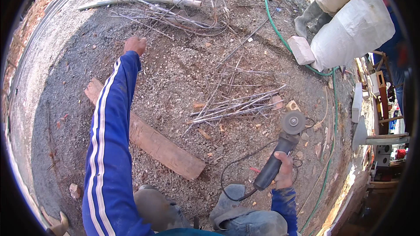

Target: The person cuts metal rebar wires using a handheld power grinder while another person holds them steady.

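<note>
Grinder (pixel 280 148) hangs low on the person's right side, disc end forward above the gravel (pixel 175 78), its black cord (pixel 232 170) looping back toward the boots. Starting at the left: the left hand (pixel 134 44) stretches far out on a blue striped sleeve, fingers curled shut into a loose fist, nothing visibly held, just short of the tangle of thin steel rods (pixel 175 15). Beneath that arm lies a long wooden plank (pixel 148 137), flat on the ground. Centre now: a second bundle of cut rods (pixel 236 107) lies near the disc. The right hand (pixel 284 170) clenches the grinder's black handle. To my eye a firmer, two-handed hold would serve well once cutting, with the cord kept behind the disc. Further right, a green hose (pixel 280 35) snakes across, and another person stands by carrying a white sack (pixel 354 28). Loose rods, cord and hose all look like trip hazards.
</note>
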A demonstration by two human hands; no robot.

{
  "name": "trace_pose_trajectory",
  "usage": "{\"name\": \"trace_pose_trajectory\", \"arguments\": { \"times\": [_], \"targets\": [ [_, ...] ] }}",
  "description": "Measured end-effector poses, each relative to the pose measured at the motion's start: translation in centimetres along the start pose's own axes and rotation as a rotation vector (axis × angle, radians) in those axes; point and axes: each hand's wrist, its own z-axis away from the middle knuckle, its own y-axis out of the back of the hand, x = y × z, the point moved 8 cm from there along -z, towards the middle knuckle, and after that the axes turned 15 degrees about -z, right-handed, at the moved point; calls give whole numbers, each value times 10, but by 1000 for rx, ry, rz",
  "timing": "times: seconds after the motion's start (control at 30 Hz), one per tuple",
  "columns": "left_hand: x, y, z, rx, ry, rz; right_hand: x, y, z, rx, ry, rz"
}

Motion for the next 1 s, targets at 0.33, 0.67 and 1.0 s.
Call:
{"name": "trace_pose_trajectory", "arguments": {
  "times": [0.33, 0.67, 1.0],
  "targets": [
    [6, 331, 72, -109, -50, 556, -5, -35, 12, -83, -1, -29],
    [-367, 519, 420, -35, 288, 262, -6, -48, 5, -162, 66, 5],
    [-601, 480, 739, 305, 503, -997, 18, -94, -17, -307, -6, -17]
  ]
}}
